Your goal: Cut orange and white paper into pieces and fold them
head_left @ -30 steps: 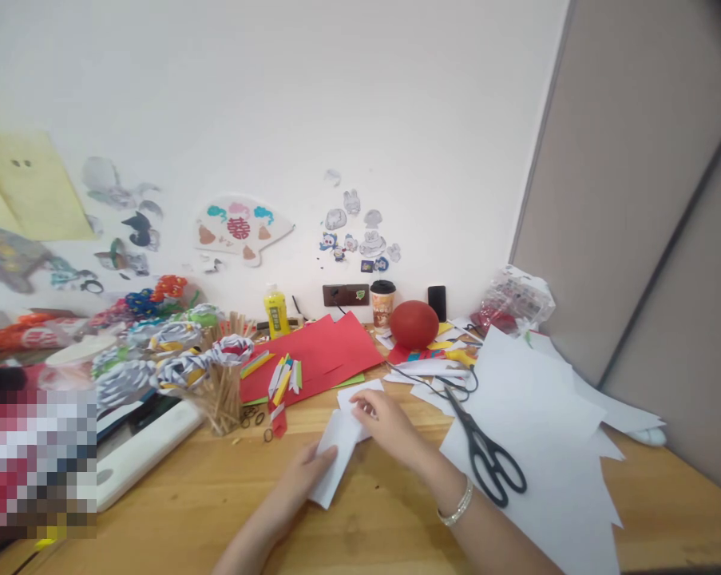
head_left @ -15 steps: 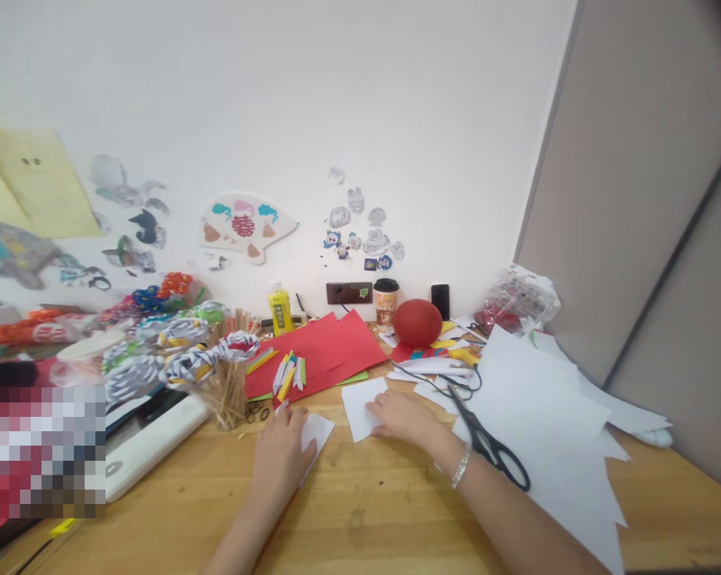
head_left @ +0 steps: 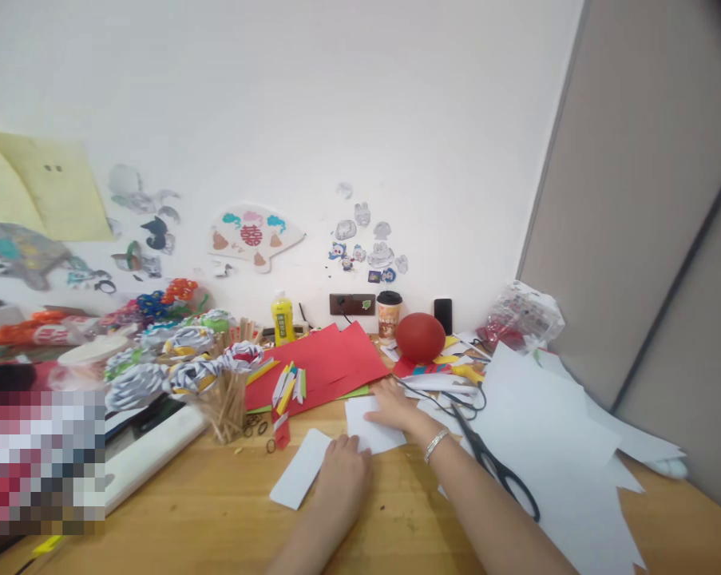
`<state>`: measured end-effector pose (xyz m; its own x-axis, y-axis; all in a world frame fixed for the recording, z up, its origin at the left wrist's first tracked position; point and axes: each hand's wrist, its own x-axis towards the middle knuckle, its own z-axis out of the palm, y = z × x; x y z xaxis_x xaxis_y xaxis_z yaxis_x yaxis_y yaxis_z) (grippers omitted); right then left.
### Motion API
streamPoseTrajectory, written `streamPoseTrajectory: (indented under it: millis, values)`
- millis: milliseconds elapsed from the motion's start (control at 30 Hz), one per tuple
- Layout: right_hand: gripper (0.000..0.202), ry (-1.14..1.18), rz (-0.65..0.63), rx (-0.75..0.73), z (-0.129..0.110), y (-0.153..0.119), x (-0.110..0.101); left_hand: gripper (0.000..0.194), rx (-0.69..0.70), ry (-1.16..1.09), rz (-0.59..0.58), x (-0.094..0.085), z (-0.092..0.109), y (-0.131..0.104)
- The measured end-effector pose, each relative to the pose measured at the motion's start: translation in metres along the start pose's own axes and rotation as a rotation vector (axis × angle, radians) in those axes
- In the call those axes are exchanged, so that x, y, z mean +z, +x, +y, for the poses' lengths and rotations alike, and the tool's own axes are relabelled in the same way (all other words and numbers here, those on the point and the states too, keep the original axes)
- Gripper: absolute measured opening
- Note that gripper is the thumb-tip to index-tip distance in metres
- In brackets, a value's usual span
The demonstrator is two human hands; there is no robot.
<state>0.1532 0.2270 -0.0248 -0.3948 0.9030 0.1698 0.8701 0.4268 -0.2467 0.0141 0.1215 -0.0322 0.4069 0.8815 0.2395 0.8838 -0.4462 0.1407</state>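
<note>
A small white paper piece (head_left: 360,435) lies on the wooden table in front of me. My right hand (head_left: 394,406) rests across its upper right part with thumb and fingers spread. At its lower left edge is my left hand (head_left: 345,471), fingers curled together on the paper; the thumb is mostly hidden. Just left of that hand, an oblong white paper strip (head_left: 300,469) lies flat and untouched. Black-handled scissors (head_left: 495,467) rest on large white sheets (head_left: 552,431) beside my right forearm.
Red paper sheets (head_left: 324,363) with folded paper strips (head_left: 288,383) lie behind the hands. Bundled sticks (head_left: 225,411) and paper roses (head_left: 138,383) crowd the left. A red balloon (head_left: 420,337), a lidded cup (head_left: 390,314) and a yellow bottle (head_left: 282,318) line the back.
My left hand has let go of the oblong strip and moved right to the other paper piece. My right hand has shifted slightly right, its fingers spreading. More of that paper piece shows now.
</note>
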Motion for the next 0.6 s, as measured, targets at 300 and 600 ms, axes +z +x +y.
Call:
streamPoseTrajectory:
  millis: [300,600]
  values:
    - [0.022,0.312,-0.005,0.013,0.007,-0.009,-0.024,0.019,-0.082,-0.310,0.198,0.025,-0.012,-0.006]
    - [0.033,0.929,0.238,0.037,-0.014,-0.075,-0.019,0.043,-0.269,-0.803,0.453,0.028,-0.023,0.004]
